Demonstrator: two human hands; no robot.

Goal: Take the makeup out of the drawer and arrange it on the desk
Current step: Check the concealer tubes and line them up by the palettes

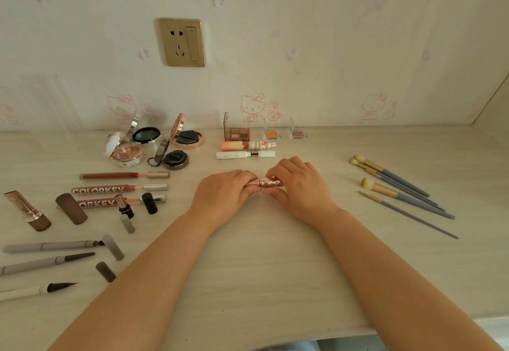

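A small rose-gold makeup tube (268, 183) lies level between both hands at the middle of the pale wooden desk (261, 268). My left hand (225, 193) grips its left end, and my right hand (298, 185) pinches its right end; most of the tube is hidden by fingers. Just behind the hands lie a white tube (245, 154) and a pink tube with a rabbit cap (248, 145). The drawer is out of view.
Several open compacts (154, 144) sit at the back left, lip glosses (124, 187) and lipsticks (27, 210) further left, pencils (49, 262) at the near left. Eyeshadow pans (239, 133) line the wall. Several grey-handled brushes (399, 188) lie at the right.
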